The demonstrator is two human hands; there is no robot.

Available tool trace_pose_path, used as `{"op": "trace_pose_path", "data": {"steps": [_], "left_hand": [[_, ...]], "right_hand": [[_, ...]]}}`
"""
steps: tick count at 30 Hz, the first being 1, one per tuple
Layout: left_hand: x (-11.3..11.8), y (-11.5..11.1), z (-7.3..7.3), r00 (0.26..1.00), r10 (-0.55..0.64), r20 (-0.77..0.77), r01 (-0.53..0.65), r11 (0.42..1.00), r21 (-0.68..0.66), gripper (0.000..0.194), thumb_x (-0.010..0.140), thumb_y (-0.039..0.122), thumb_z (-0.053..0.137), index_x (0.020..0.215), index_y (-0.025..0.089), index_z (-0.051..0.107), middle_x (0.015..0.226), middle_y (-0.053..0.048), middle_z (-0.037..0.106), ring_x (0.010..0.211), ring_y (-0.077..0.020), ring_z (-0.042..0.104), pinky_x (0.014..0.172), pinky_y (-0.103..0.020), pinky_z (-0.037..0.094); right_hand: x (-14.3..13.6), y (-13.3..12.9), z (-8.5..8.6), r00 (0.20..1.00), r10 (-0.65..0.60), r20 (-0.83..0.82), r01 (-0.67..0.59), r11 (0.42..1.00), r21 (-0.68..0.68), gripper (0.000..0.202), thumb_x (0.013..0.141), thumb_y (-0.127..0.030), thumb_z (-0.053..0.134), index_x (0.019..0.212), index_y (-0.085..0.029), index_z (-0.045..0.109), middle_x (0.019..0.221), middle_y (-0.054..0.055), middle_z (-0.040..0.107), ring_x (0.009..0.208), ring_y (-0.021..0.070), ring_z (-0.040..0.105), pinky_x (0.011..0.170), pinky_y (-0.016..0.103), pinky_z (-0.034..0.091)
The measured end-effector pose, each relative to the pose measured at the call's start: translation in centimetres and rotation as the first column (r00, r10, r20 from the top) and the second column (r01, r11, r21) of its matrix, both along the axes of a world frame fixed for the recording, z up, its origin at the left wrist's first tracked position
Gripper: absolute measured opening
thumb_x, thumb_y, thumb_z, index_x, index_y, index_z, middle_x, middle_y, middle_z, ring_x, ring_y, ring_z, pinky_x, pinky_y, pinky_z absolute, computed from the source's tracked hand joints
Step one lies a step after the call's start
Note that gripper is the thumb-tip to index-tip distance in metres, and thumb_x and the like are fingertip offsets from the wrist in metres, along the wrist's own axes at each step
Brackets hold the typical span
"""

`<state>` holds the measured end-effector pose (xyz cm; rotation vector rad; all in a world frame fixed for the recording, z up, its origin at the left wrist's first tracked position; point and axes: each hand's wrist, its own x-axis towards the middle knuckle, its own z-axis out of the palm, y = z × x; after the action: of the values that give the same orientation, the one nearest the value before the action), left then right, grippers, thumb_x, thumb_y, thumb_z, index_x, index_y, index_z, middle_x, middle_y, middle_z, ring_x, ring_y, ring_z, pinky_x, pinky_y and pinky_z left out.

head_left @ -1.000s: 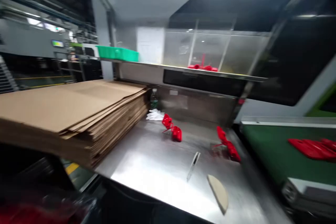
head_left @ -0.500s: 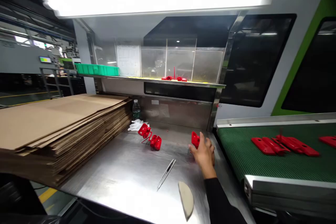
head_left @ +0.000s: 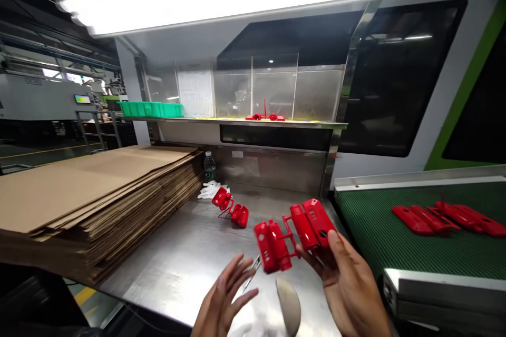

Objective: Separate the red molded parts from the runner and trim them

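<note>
My right hand (head_left: 348, 284) holds a red moulded plastic piece (head_left: 294, 234), several shells joined by thin runners, lifted above the steel table (head_left: 190, 258). My left hand (head_left: 223, 303) is open with fingers spread, just below and left of the piece, not touching it. Under the hands lie a slim metal tool (head_left: 253, 271), mostly hidden, and a beige curved pad (head_left: 288, 305). A second red moulded piece (head_left: 231, 208) lies farther back on the table, near white gloves (head_left: 211, 189).
A tall stack of flat cardboard sheets (head_left: 90, 195) fills the table's left side. A green conveyor belt (head_left: 419, 242) on the right carries more red parts (head_left: 446, 218). A bottle (head_left: 209, 166) stands at the back. The shelf above holds a green tray (head_left: 152, 109) and another red piece (head_left: 264, 116).
My right hand picked the red moulded piece off the table's right side and raised it toward me. My left hand came into view beneath it. The camera swung right.
</note>
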<state>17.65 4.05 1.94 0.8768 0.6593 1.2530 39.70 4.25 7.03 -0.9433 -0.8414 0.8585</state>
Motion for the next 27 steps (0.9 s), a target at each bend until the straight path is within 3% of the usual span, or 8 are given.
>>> {"op": "trace_pose_path", "data": {"steps": [3,6,11,14,16,19,22,27], "left_hand": [[1.6,0.9,2.2,0.942,-0.044,0.332,0.088,0.989,-0.12,0.047,0.096,0.05,0.049,0.128,0.02,0.065,0.135,-0.013,0.066,0.133,-0.0333,0.052,0.111,-0.052,0.043],[1.6,0.3,3.5,0.919,-0.034,0.394,0.118,0.974,-0.192,0.037,0.097,0.032,0.056,0.13,0.018,0.063,0.127,-0.013,0.071,0.124,-0.0297,0.061,0.112,-0.049,0.043],[-1.6,-0.8,4.0,0.945,-0.011,0.326,0.095,0.966,-0.24,0.054,0.098,0.02,0.051,0.15,0.013,0.039,0.128,-0.022,0.068,0.123,-0.0386,0.06,0.104,-0.063,0.048],[-3.5,-1.0,4.7,0.916,-0.086,0.391,0.194,0.95,-0.245,0.063,0.102,0.024,0.04,0.156,0.002,0.015,0.132,-0.03,0.061,0.127,-0.0402,0.054,0.104,-0.059,0.049],[-4.5,-1.2,5.1,0.873,-0.15,0.465,0.273,0.939,-0.21,0.066,0.103,0.027,0.036,0.155,-0.001,0.008,0.137,-0.032,0.055,0.131,-0.041,0.05,0.104,-0.056,0.049],[-5.4,-1.4,5.4,0.817,-0.181,0.548,0.318,0.934,-0.166,0.07,0.103,0.034,0.037,0.156,0.002,0.007,0.144,-0.031,0.049,0.134,-0.0408,0.046,0.106,-0.056,0.047],[-5.2,-1.8,5.5,0.829,-0.096,0.551,0.227,0.958,-0.176,0.068,0.102,0.031,0.04,0.157,0.008,0.007,0.14,-0.027,0.056,0.131,-0.0372,0.053,0.102,-0.055,0.051],[-3.6,-2.2,5.9,0.882,-0.045,0.47,0.154,0.968,-0.196,0.058,0.098,0.028,0.053,0.153,0.024,0.033,0.122,-0.012,0.074,0.108,-0.0248,0.071,0.098,-0.038,0.056]], "right_hand": [[-1.6,-2.3,-0.2,0.889,0.195,-0.414,-0.197,0.98,0.04,0.032,0.092,-0.047,0.061,0.108,-0.019,0.066,0.111,0.012,0.072,0.098,0.0256,0.068,0.085,0.044,0.06],[-2.7,-3.2,-0.3,0.774,0.229,-0.59,-0.255,0.966,0.041,0.033,0.093,-0.041,0.062,0.114,-0.015,0.068,0.119,0.015,0.07,0.107,0.0269,0.067,0.094,0.048,0.058],[-4.2,-4.1,0.1,0.767,0.278,-0.578,-0.305,0.951,0.054,0.039,0.096,-0.042,0.057,0.109,-0.008,0.07,0.121,0.02,0.068,0.113,0.0292,0.064,0.104,0.048,0.052],[-4.9,-4.3,0.3,0.775,0.342,-0.532,-0.372,0.927,0.053,0.044,0.096,-0.045,0.054,0.11,-0.006,0.069,0.119,0.021,0.068,0.112,0.0308,0.065,0.107,0.049,0.049],[-5.4,-4.1,0.4,0.772,0.379,-0.509,-0.414,0.909,0.049,0.045,0.097,-0.045,0.053,0.115,-0.007,0.068,0.119,0.02,0.069,0.109,0.0306,0.066,0.106,0.05,0.05],[-6.0,-3.3,0.7,0.765,0.397,-0.507,-0.439,0.898,0.04,0.045,0.098,-0.043,0.052,0.118,-0.006,0.066,0.121,0.021,0.067,0.112,0.032,0.065,0.104,0.048,0.052],[-6.3,-2.3,0.7,0.73,0.4,-0.555,-0.456,0.889,0.04,0.043,0.098,-0.041,0.053,0.117,-0.004,0.066,0.122,0.022,0.067,0.114,0.0318,0.064,0.101,0.044,0.054],[-5.4,-1.6,-1.5,0.629,0.392,-0.671,-0.473,0.878,0.07,0.03,0.098,-0.036,0.055,0.113,-0.015,0.07,0.116,0.009,0.072,0.109,0.0238,0.068,0.1,0.04,0.056]]}}
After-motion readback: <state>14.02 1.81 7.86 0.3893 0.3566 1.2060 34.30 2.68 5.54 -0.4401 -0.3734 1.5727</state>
